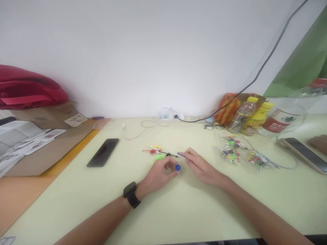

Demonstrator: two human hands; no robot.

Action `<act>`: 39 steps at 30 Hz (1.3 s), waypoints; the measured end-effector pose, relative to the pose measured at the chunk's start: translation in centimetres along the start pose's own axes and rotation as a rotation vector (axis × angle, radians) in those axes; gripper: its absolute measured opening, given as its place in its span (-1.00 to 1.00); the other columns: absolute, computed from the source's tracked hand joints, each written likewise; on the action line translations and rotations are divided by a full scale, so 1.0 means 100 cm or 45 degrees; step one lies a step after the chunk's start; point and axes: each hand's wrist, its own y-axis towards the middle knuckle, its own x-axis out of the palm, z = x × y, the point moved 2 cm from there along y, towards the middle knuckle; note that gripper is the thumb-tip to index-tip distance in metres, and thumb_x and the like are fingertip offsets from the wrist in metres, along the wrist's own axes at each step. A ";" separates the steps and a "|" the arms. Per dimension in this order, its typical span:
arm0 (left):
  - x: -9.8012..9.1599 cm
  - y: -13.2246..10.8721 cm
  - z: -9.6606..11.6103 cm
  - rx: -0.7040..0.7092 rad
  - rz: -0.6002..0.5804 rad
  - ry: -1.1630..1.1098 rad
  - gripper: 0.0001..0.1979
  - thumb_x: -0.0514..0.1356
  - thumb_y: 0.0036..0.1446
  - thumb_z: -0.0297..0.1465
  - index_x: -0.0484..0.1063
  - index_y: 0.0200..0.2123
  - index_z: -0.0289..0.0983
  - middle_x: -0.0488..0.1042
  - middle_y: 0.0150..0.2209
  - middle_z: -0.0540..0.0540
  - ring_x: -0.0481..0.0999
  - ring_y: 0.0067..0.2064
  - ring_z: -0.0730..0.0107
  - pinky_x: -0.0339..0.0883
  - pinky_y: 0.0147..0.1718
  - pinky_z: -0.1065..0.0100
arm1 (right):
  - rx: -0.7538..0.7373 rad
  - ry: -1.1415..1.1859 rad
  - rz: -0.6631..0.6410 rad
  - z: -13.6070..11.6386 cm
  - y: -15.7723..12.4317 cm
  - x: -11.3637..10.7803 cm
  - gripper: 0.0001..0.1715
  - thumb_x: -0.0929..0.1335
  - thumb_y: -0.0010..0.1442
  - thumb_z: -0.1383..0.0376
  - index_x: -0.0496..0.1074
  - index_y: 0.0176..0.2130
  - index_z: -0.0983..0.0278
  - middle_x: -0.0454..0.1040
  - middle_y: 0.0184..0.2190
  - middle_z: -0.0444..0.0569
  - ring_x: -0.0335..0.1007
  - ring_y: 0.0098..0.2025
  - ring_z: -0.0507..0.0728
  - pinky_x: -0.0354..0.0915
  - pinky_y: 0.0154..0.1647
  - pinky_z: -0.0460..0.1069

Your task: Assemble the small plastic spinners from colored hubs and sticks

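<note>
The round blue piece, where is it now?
In the head view, the round blue piece is below and right of centre, in the left hand, near the right hand.

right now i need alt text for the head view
The left hand holds a round blue piece and the right hand a thin blue stick over a pale table. Colourful loose parts lie beyond, bagged ones at right.

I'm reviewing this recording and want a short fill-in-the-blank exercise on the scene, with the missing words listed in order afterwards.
1. The round piece in the left hand and the thin piece in the right hand are both coloured ____.
2. Strapped around the left wrist is a black ____.
3. The yellow bottle and the clear bottle just left of it both have ____ caps.

Missing words: blue; watch; yellow.
</note>
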 end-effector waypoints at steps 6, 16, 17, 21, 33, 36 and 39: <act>0.003 0.002 0.000 -0.190 0.030 -0.405 -0.73 0.40 0.11 -0.29 0.51 -0.15 -0.24 0.58 -0.22 -0.12 0.57 -0.22 0.29 0.47 -0.16 0.26 | -0.033 0.087 0.004 -0.010 -0.002 0.002 -0.47 0.12 0.49 0.25 0.28 0.35 0.06 0.24 -0.15 -0.01 0.29 -0.09 0.14 0.31 0.07 0.10; 0.003 0.001 0.000 -0.119 0.029 -0.432 -0.80 0.38 0.17 -0.32 0.55 -0.16 -0.25 0.60 -0.15 -0.16 0.61 -0.12 0.21 0.48 -0.04 0.18 | 0.023 0.309 0.109 -0.011 0.000 0.009 -0.67 0.37 0.33 0.26 0.41 0.08 0.19 0.57 -0.27 -0.05 0.50 -0.19 0.14 0.40 -0.05 0.09; 0.003 0.001 0.001 -0.107 0.028 -0.417 -0.80 0.37 0.18 -0.31 0.55 -0.15 -0.24 0.61 -0.14 -0.16 0.61 -0.11 0.21 0.48 -0.03 0.18 | 0.033 0.308 0.120 -0.010 0.000 0.008 -0.70 0.38 0.31 0.26 0.41 0.05 0.19 0.59 -0.27 -0.05 0.51 -0.20 0.14 0.41 -0.06 0.09; 0.003 0.000 0.006 -0.068 0.023 -0.389 -0.77 0.36 0.19 -0.33 0.55 -0.09 -0.23 0.62 -0.11 -0.17 0.61 -0.07 0.18 0.47 -0.02 0.18 | 0.043 0.285 0.127 -0.012 0.000 0.006 -0.76 0.40 0.27 0.29 0.46 -0.04 0.21 0.64 -0.28 -0.05 0.54 -0.22 0.14 0.42 -0.09 0.08; -0.003 -0.004 0.012 0.169 0.034 -0.073 -0.82 0.28 0.25 -0.41 0.57 -0.08 -0.24 0.63 -0.11 -0.11 0.61 -0.09 0.27 0.50 -0.06 0.27 | 0.067 0.251 0.167 -0.014 0.001 0.004 -0.89 0.45 0.22 0.28 0.45 -0.23 0.23 0.55 -0.36 -0.08 0.45 -0.33 0.09 0.38 -0.26 -0.01; -0.004 -0.005 0.009 0.193 0.049 -0.030 -0.83 0.28 0.25 -0.41 0.56 -0.08 -0.24 0.63 -0.12 -0.10 0.62 -0.11 0.30 0.51 -0.06 0.29 | 0.079 0.191 0.175 -0.014 0.000 0.002 -0.85 0.46 0.21 0.25 0.43 -0.23 0.22 0.49 -0.41 -0.13 0.38 -0.41 0.05 0.32 -0.36 -0.05; -0.005 -0.006 0.008 0.226 0.064 0.005 -0.83 0.29 0.24 -0.41 0.54 -0.08 -0.24 0.62 -0.12 -0.10 0.62 -0.12 0.31 0.52 -0.08 0.30 | 0.107 0.134 0.174 -0.011 -0.001 0.001 -0.77 0.48 0.21 0.19 0.40 -0.21 0.20 0.41 -0.48 -0.20 0.30 -0.48 0.02 0.26 -0.43 -0.06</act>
